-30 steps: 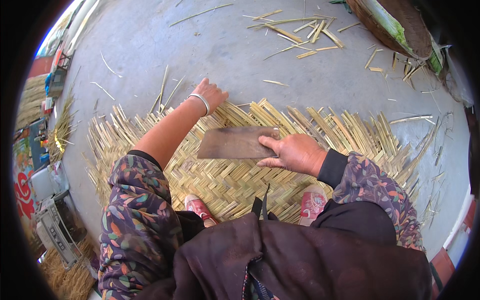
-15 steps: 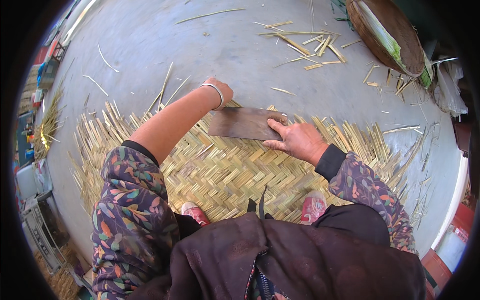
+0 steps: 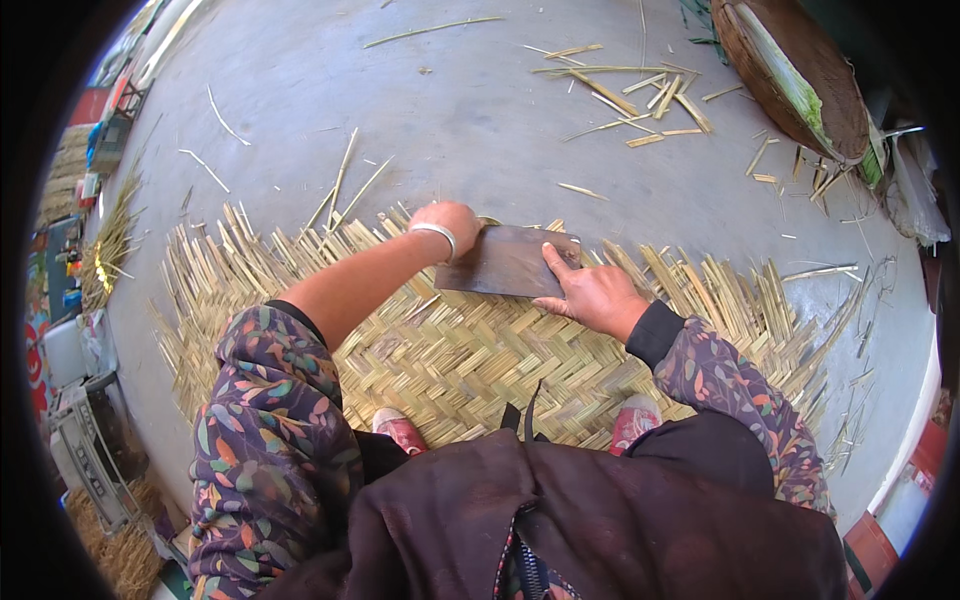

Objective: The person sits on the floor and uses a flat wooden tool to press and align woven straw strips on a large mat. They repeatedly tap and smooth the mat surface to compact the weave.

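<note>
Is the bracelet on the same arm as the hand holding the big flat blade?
No, the silver bracelet is at the wrist of the left hand, while the right hand holds the flat blade.

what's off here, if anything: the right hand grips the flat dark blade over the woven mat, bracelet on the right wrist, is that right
Not quite: the head view shows the bracelet on the left wrist, not the right. The right hand does grip the flat dark blade over the woven mat.
</note>
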`<state>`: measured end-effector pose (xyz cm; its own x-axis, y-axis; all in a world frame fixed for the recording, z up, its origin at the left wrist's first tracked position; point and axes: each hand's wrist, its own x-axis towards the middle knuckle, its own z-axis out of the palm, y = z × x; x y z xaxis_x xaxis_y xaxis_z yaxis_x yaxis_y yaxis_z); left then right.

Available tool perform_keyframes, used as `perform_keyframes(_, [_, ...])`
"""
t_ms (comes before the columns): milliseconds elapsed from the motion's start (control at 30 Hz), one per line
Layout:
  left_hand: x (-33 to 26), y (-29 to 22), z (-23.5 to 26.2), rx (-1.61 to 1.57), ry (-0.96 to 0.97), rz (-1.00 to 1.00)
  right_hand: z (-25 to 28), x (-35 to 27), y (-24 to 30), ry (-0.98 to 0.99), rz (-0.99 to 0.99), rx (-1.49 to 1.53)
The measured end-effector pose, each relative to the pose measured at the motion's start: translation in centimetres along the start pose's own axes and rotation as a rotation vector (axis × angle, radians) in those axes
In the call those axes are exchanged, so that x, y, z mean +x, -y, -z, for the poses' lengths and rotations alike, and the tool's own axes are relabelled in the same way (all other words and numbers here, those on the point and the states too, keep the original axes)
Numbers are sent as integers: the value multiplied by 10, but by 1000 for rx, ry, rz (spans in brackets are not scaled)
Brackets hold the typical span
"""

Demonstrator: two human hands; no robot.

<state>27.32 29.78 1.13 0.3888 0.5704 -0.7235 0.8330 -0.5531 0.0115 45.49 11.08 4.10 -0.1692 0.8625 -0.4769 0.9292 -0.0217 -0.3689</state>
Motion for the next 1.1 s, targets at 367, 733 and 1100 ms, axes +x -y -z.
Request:
perform_keyframes(367, [16, 31, 163, 318, -1049, -285, 18, -12, 4, 13, 19, 17])
perform_keyframes(733, [-19, 105, 32, 274, -59, -326, 79, -2, 48, 169, 222, -166])
perform_keyframes(1100, [-17, 119, 27, 204, -13, -358, 79, 64, 82, 153, 98, -167])
